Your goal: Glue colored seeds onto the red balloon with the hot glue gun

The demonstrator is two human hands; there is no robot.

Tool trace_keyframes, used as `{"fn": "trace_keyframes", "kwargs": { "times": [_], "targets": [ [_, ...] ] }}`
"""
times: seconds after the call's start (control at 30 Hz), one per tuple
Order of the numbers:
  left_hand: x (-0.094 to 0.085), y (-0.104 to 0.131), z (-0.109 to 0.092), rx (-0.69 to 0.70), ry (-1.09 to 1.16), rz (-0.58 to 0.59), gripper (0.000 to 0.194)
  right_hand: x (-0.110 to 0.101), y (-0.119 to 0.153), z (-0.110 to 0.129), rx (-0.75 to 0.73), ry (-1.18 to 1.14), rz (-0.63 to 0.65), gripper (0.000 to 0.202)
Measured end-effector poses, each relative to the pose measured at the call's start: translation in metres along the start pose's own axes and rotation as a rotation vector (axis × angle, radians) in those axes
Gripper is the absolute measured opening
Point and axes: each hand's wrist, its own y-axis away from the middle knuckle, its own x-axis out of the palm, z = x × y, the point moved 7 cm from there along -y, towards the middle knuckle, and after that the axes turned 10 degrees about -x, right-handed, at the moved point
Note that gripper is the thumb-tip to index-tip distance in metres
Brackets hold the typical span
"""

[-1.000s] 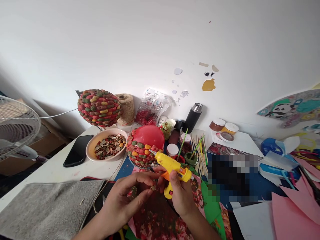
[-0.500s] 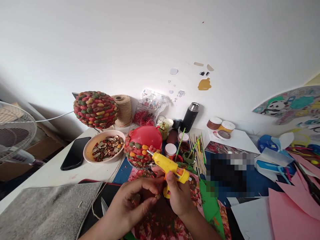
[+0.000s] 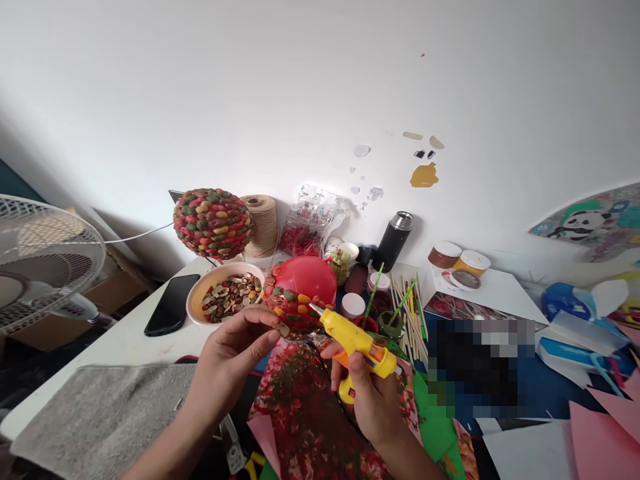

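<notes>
Between the thumb and fingers of my left hand (image 3: pixel 227 367) is a small pale pistachio shell (image 3: pixel 282 329), its edge showing past the fingertips. My right hand (image 3: pixel 375 400) is wrapped round the handle of a yellow hot glue gun (image 3: pixel 357 341), whose metal nozzle points up and left. Just beyond the nozzle sits a red balloon (image 3: pixel 311 280), its lower and left parts covered with red, green and yellow shells. A pale pink bowl (image 3: pixel 194 312) of painted shells stands left of the balloon. Behind the bowl is a round ball (image 3: pixel 213 223) fully covered in coloured shells.
A fan (image 3: pixel 45 267) stands at far left, near a black phone (image 3: pixel 173 305) and a grey cloth (image 3: pixel 100 420). Behind are a twine spool (image 3: pixel 261 223) and a black flask (image 3: pixel 393 241). Paint jars (image 3: pixel 390 327), sticks and paper crowd the right.
My left hand has moved up and away from the glue gun, turning the pistachio shell into view near the balloon. The glue gun stays in my right hand. The view has shifted left.
</notes>
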Motion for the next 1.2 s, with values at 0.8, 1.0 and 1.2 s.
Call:
{"fn": "trace_keyframes", "kwargs": {
  "times": [0.8, 1.0, 1.2],
  "targets": [
    [0.007, -0.010, 0.001, 0.122, -0.145, 0.001, 0.019, 0.011, 0.003, 0.009, -0.107, 0.281, 0.110, 0.066],
    [0.009, -0.009, -0.001, 0.155, -0.154, 0.014, 0.015, 0.013, -0.001, 0.018, -0.162, 0.315, 0.114, 0.064],
    [0.010, -0.008, -0.002, 0.180, -0.168, 0.013, 0.013, 0.016, -0.002, 0.025, -0.205, 0.341, 0.111, 0.062]
  ]
}}
